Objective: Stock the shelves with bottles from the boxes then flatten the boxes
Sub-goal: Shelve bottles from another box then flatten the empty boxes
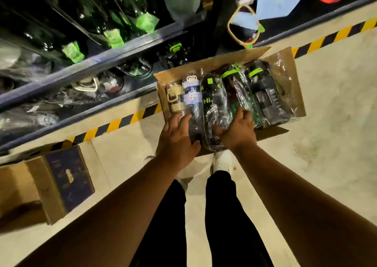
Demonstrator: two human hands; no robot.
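Observation:
An open cardboard box (283,64) lies on the floor by the shelf, holding several plastic-wrapped bottles on their sides. My left hand (176,137) grips the lower end of the bottle with the light-blue label (191,99), fingers on its left and thumb on its right. My right hand (237,130) straddles the black "Hi" bottle (214,103), thumb on its left side and fingers down its right, against a green-capped bottle (236,87). Another black bottle (265,95) lies at the box's right end and a beige-lidded one (173,99) at its left.
The dark metal shelf (98,62) runs across the upper left, with green-tagged bottles above and wrapped bottles on its lower tier. Yellow-black floor tape (114,124) runs along it. A second open box (55,185) sits at lower left. My legs and a white shoe (223,161) are below the box.

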